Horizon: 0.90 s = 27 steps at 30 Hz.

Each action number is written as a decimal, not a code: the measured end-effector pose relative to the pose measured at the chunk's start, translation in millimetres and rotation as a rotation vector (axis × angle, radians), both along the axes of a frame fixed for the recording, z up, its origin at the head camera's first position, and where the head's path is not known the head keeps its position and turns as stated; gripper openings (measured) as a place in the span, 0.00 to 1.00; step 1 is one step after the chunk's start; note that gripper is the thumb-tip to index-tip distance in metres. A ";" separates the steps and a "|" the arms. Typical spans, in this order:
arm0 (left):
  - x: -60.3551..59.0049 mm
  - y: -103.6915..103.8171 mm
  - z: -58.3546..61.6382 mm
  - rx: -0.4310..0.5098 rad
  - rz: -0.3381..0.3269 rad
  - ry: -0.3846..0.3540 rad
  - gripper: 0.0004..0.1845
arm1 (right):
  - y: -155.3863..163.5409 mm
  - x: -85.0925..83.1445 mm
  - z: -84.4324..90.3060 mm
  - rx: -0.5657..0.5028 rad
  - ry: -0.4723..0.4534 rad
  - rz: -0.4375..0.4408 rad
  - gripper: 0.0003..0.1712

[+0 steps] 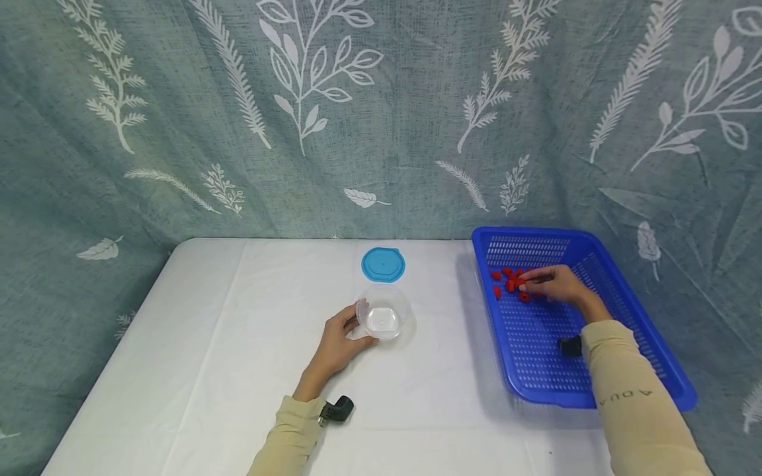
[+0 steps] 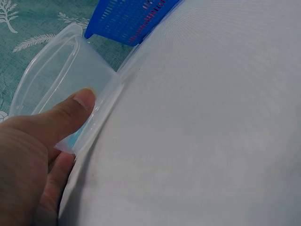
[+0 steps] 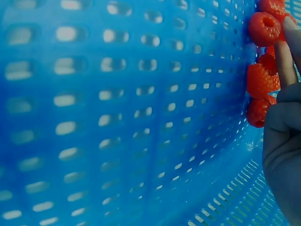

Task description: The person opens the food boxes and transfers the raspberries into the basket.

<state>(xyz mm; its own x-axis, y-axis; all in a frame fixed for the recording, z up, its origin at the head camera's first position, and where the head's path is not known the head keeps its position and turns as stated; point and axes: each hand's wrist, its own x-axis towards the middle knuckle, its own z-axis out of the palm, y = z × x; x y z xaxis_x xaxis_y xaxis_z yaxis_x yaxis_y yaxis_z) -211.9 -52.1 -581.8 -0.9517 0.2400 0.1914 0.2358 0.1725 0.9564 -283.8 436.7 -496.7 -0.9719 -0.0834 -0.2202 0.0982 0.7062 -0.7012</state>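
Nearest on the white table (image 1: 196, 370), the left hand (image 1: 336, 344) steadies a clear plastic tub (image 1: 383, 316), thumb (image 2: 75, 110) curled against its wall and the other fingers behind it. The tub looks light, thin and a bit slick, likely to skid or flex if squeezed, so bracing it low on the wall seems sensible. Just beyond it lies one round blue lid (image 1: 383, 264), flat and apart from the tub. Off to the right sits a single blue perforated basket (image 1: 601, 380); at its far left corner lies a cluster of raspberries (image 1: 508, 281), and the right hand (image 1: 556, 283) has its fingertips (image 3: 284, 56) on them, apparently pinching one, though the wrist view is too close to be sure. The berries look soft, hollow and easily crushed, best taken gently by the sides. I count about eight, some hidden.
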 end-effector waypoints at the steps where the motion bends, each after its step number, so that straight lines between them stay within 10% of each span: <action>1: 0.0 -0.1 0.2 0.006 0.001 0.001 0.43 | -0.2 -0.1 0.2 -0.001 -0.001 -0.001 0.28; 27: 1.1 0.5 -1.1 -0.007 0.004 0.028 0.45 | -5.3 -1.8 6.6 -0.004 -0.015 0.106 0.22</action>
<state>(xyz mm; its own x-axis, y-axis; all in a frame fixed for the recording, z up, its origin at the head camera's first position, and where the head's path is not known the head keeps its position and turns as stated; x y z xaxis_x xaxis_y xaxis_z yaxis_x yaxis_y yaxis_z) -210.8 -51.6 -582.9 -0.9469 0.2374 0.2167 0.2622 0.1803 0.9480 -285.5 431.4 -490.1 -0.9541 -0.1862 -0.2346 0.0341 0.7107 -0.7027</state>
